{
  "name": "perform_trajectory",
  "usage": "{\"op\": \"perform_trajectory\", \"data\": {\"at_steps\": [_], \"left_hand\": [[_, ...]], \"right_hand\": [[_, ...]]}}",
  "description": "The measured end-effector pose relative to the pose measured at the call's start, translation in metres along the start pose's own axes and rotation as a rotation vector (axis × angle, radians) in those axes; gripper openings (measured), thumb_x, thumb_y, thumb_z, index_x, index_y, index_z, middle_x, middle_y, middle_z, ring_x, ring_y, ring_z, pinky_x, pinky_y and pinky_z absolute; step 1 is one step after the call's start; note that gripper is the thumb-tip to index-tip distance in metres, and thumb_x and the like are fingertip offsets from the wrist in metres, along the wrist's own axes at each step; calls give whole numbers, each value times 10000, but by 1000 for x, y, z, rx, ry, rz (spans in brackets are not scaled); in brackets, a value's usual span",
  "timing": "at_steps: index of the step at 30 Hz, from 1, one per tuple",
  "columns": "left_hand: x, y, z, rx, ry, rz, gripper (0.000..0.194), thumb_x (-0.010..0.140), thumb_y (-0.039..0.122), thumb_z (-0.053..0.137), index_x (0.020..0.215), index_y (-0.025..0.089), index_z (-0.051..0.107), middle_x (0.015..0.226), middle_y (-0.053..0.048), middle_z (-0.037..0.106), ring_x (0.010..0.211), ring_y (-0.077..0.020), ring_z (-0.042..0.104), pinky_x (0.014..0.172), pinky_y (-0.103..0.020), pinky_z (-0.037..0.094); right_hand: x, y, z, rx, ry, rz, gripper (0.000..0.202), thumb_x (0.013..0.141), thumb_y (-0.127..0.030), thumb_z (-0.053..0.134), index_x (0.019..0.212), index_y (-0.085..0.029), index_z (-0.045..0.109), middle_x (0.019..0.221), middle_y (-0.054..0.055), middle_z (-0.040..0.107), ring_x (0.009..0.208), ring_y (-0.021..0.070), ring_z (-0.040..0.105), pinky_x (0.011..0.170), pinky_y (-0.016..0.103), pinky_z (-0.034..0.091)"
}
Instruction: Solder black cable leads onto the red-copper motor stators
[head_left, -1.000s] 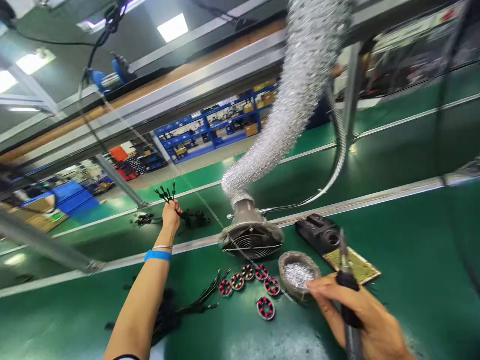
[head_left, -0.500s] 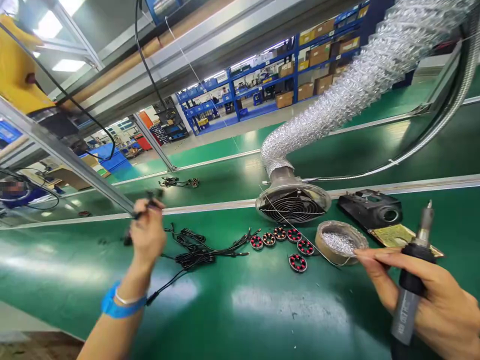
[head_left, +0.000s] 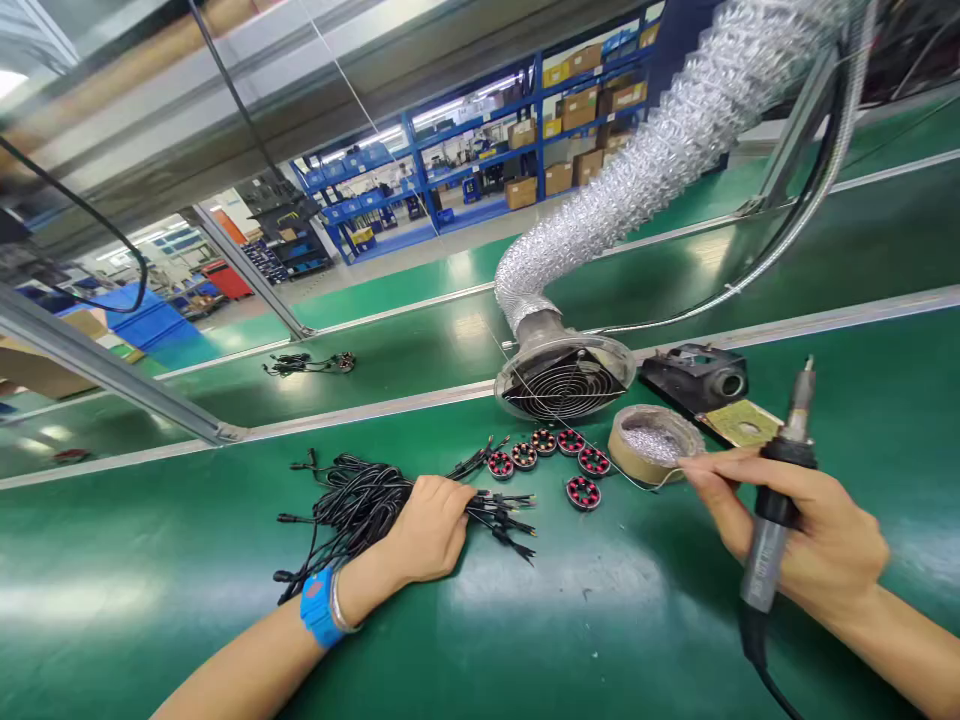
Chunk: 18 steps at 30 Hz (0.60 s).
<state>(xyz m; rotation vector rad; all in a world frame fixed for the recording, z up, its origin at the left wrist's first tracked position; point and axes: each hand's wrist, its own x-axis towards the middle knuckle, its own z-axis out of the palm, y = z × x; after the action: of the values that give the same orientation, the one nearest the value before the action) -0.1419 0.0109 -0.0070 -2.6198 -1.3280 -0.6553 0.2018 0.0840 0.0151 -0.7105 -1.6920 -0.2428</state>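
The left hand is curled over a bundle of black cables on the green table, its fingertips hidden beneath; loose cable ends stick out past the thumb side. The right hand is wrapped around one soldering iron, tip upward, while thumb and forefinger pinch a thin wire beside the tub.

Six small rings with red or orange dots lie between the cables and one tub of silvery bits. Behind them stands one fan hood; to its right are one black iron stand and one yellow sponge. The cables overlap too much to count. One more cable coil lies beyond the rail.

Half a second ago the left hand was raised, left of the pile; now it is down on it. The right hand has kept its hold, and the six rings lie in the same arrangement.
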Motion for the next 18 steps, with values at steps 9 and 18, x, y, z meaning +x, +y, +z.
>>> {"op": "perform_trajectory", "data": {"at_steps": [9, 18], "left_hand": [[-9, 50, -21, -131, 151, 51, 675, 757, 91, 482, 1414, 154, 337, 1265, -197, 580, 1243, -327, 536, 960, -507, 511], [56, 119, -18, -722, -478, -621, 217, 934, 235, 361, 963, 189, 571, 730, -24, 620, 619, -188, 608, 602, -304, 485]], "right_hand": [[-4, -34, 1, 300, -126, -18, 199, 836, -53, 639, 916, -231, 600, 716, 0, 724, 609, 154, 718, 559, 237, 594], [-7, -43, 19, 470, -547, -243, 205, 867, -51, 478, 998, -203, 518, 887, 75, 694, 728, 159, 623, 652, 280, 542]]}}
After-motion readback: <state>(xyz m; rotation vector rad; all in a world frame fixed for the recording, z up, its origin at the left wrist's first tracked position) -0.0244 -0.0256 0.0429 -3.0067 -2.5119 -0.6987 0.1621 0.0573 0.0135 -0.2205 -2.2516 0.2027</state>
